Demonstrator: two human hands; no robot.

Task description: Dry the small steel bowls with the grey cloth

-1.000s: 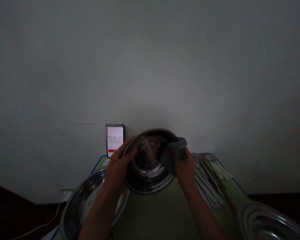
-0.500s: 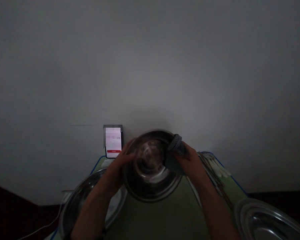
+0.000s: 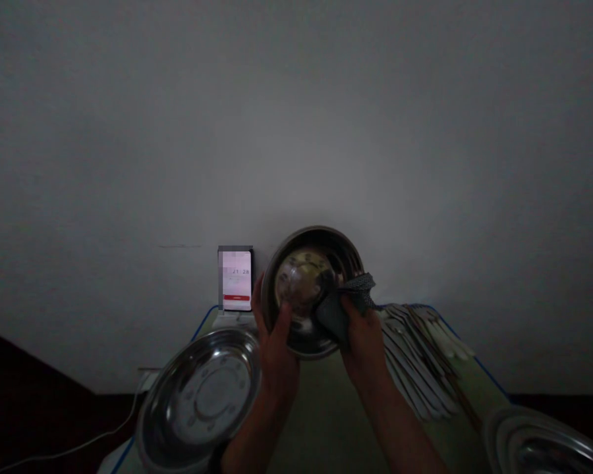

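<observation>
A steel bowl (image 3: 304, 263) is held up above the green table (image 3: 321, 421), tilted so its inside faces me. My left hand (image 3: 277, 349) grips the bowl's lower left rim, thumb inside and fingers behind. My right hand (image 3: 363, 339) is closed on a dark grey cloth (image 3: 348, 299) and presses it against the inside of the bowl at its right side. The bowl's lower right rim is hidden behind the cloth and my fingers.
A second steel bowl (image 3: 202, 395) lies on the table at the left. A third steel bowl (image 3: 538, 444) shows at the bottom right corner. A fanned row of utensils (image 3: 420, 355) lies at the right. A lit phone (image 3: 236, 280) stands against the wall.
The bowl has been lifted and tilted more upright toward me. My left hand shifted from the far left rim to the lower rim. The cloth stays pressed inside at the right.
</observation>
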